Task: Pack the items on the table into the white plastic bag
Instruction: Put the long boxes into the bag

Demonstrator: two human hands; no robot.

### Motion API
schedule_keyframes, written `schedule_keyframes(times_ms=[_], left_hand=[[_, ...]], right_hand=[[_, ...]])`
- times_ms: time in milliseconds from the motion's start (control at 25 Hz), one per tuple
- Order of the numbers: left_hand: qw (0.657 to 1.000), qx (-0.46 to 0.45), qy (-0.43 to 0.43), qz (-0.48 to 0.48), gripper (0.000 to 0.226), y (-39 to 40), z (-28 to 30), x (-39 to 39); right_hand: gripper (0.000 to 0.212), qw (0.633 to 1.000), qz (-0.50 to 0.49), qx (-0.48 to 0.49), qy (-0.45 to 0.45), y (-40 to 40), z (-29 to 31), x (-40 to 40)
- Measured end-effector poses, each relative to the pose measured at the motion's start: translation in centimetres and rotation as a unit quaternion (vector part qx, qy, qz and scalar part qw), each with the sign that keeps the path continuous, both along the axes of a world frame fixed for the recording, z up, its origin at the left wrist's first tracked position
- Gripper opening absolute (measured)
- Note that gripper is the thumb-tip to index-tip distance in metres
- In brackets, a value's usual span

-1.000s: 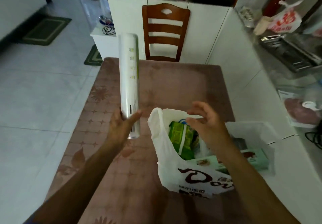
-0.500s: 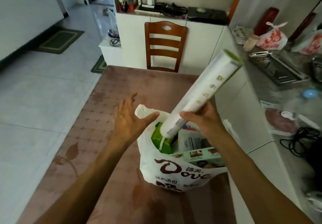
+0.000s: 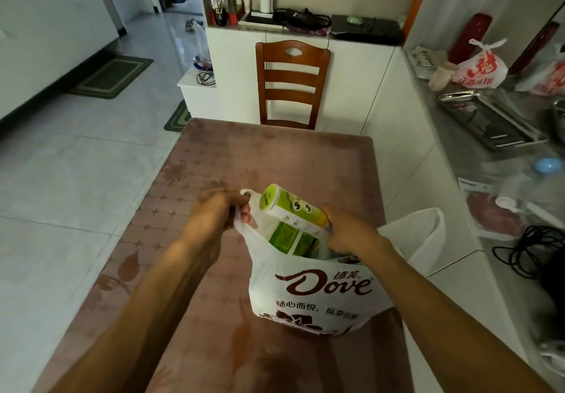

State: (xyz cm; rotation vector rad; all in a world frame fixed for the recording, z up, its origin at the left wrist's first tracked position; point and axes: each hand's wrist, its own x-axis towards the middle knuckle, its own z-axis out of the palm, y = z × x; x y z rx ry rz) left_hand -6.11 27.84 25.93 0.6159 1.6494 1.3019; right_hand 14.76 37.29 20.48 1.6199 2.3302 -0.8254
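Observation:
The white plastic bag (image 3: 321,288) with brown "Dove" print stands on the brown patterned table (image 3: 275,154), near its right side. A white roll with a green end cap (image 3: 290,209) sticks out of the bag's mouth, tilted up and to the left. Below the roll, inside the bag, lies a green packet (image 3: 287,238). My left hand (image 3: 211,218) is closed on the bag's left handle. My right hand (image 3: 351,233) is curled at the right of the bag's mouth, around the roll's lower part. The bag's other handle (image 3: 425,233) flops out to the right.
A wooden chair (image 3: 292,83) stands at the table's far end. A white counter (image 3: 452,273) runs along the right, with a black cable (image 3: 532,252), a metal rack (image 3: 489,123) and a tied red-print bag (image 3: 480,68). Tiled floor lies to the left.
The roll went from my left hand to my right and then down into the bag. My left hand took hold of the bag's left handle.

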Motion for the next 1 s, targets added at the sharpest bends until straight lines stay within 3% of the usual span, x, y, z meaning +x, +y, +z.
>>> schedule_keyframes(times_ms=[120, 280, 400, 520, 640, 720, 800, 880, 920, 1000], left_hand=[[1.0, 0.001, 0.013, -0.007, 0.02, -0.4, 0.4, 0.4], [0.999, 0.0, 0.034, -0.005, 0.02, 0.1, 0.3, 0.2], [0.999, 0.002, 0.039, -0.036, 0.019, 0.2, 0.4, 0.4], [0.995, 0.002, 0.061, -0.073, 0.017, 0.5, 0.7, 0.6], [0.988, 0.002, 0.062, -0.143, 0.011, 1.3, 0.5, 1.5], [0.981, 0.008, 0.075, -0.177, 0.011, 1.9, 0.2, 2.9], [0.979, 0.022, 0.103, -0.174, 0.012, 2.4, -0.2, 3.9], [0.981, 0.029, 0.12, -0.15, 0.011, 2.5, -0.5, 4.0], [0.982, 0.024, 0.116, -0.145, 0.012, 2.4, -0.6, 3.8], [0.985, 0.013, 0.097, -0.145, 0.017, 2.2, -0.6, 3.1]], right_hand=[[0.046, 0.995, 0.028, -0.017, -0.1, 0.7, -1.4, -0.9], [0.06, 0.96, 0.102, 0.02, -0.26, -0.6, -4.2, -1.8], [0.064, 0.955, 0.114, -0.001, -0.275, -0.3, -4.8, -1.5], [0.074, 0.972, 0.128, -0.019, -0.195, 0.1, -3.0, 0.2], [0.055, 0.998, 0.048, 0.051, -0.006, -1.9, -0.8, 3.0], [0.043, 0.974, -0.034, 0.211, 0.07, -3.5, 0.6, 5.6], [0.052, 0.924, -0.166, 0.342, 0.038, -4.2, 1.6, 9.4], [0.059, 0.906, -0.319, 0.278, -0.012, -4.1, 1.9, 13.1], [0.048, 0.907, -0.365, 0.21, 0.004, -4.1, 2.0, 14.2], [0.016, 0.902, -0.386, 0.115, 0.157, -4.4, 1.9, 14.4]])
